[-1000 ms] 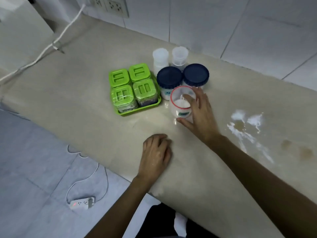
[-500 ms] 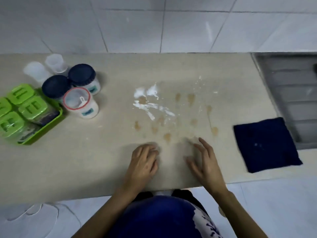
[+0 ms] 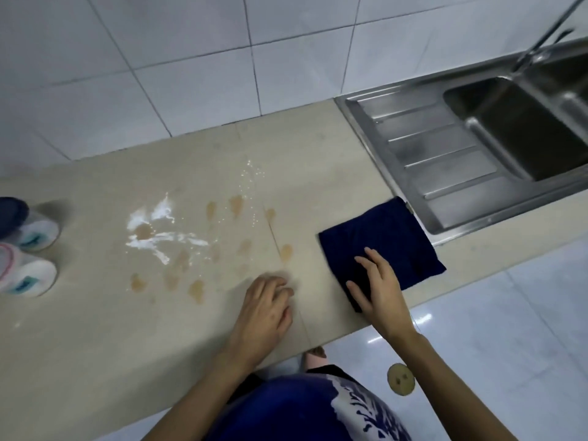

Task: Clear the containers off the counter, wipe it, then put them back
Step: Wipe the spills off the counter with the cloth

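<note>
A: Where's the cloth?

B: The dark blue cloth (image 3: 385,246) lies folded flat on the counter (image 3: 79,338), near its front edge, just beside the sink (image 3: 423,173) on the right. The right hand (image 3: 378,291) rests on its near left corner, fingers spread, not yet gripping.

A: And the left hand (image 3: 265,313)?

B: Loosely curled on the bare counter, holding nothing.

A: How will the cloth handle?

B: Soft, light and floppy, I'd judge. Better pinched at that corner or pressed flat, then slid left toward the white powder (image 3: 156,230) and brown spots (image 3: 195,288). Two containers (image 3: 28,253) stand at the far left.
</note>
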Demonstrator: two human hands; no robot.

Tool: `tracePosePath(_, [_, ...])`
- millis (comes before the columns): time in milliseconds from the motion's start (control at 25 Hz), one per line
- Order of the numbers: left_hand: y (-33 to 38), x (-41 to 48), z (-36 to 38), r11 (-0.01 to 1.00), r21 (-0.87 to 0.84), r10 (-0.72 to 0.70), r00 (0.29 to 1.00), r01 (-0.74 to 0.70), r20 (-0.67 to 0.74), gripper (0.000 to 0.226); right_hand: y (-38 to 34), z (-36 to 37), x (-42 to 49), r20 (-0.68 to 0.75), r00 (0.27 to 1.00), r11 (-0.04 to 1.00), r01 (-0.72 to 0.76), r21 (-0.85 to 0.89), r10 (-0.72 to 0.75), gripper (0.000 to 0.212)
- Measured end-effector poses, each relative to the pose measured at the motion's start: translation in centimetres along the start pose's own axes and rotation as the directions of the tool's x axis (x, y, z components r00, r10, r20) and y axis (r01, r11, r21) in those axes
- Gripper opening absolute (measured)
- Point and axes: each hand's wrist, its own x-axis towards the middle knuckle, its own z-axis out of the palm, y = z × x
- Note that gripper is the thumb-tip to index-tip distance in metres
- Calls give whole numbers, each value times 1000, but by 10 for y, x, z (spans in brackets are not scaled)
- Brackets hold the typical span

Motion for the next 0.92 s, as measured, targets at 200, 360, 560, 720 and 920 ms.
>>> tracePosePath(200, [3, -2, 0, 995, -11, -103, 994, 103, -29, 32, 37, -1, 46, 117, 978, 956, -135, -260, 170, 80])
tracePosePath(360, [-12, -24, -10, 970, -18, -245, 969, 244, -30, 37, 37, 9, 55, 198, 966, 919, -76, -386, 163, 83])
tracePosePath(560, [-38, -61, -24, 896, -59, -442, 897, 440, -29, 40, 34, 12, 56, 271, 953, 913, -11, -408, 133, 87])
tracePosePath(720, [-59, -92, -32, 854, -73, -518, 855, 515, -26, 42, -4, 29, 49, 302, 950, 910, 56, -410, 78, 83])
tracePosePath(920, [-99, -126, -45, 839, -102, -543, 834, 534, -103, 41, -35, 40, 51, 327, 944, 914, 97, -394, 41, 73])
